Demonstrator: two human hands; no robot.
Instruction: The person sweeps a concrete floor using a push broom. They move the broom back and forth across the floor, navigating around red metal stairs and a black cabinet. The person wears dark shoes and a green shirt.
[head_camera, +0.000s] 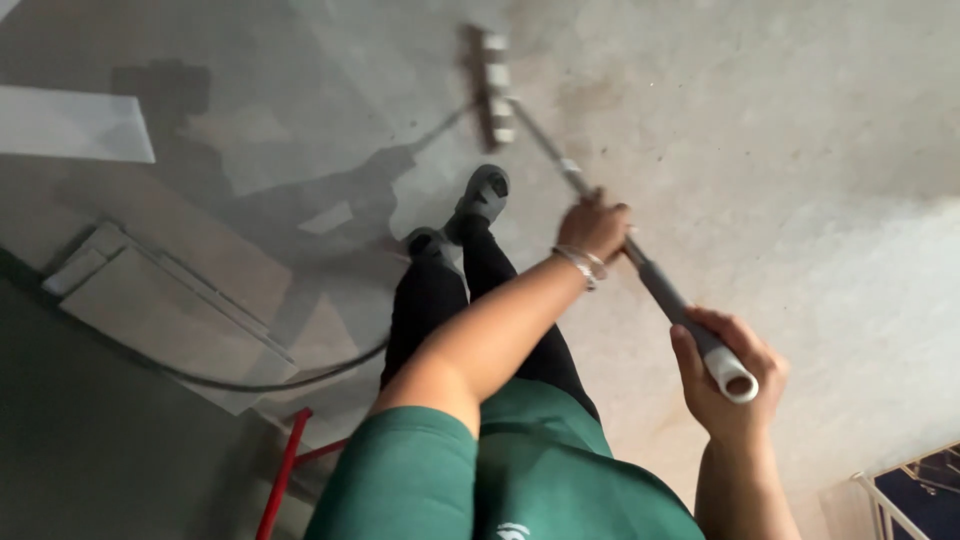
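From the head view, the left hand (594, 225) is wrapped tight round the middle of a long pole (610, 232), and the right hand (728, 375) grips its top end. The brush (494, 88) rests on the floor (800, 180), past the shoes (478, 196). Near the brush the floor looks darker; the far right looks pale.

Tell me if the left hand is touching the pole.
Touching: the head view shows the left hand wrapped around the pole.
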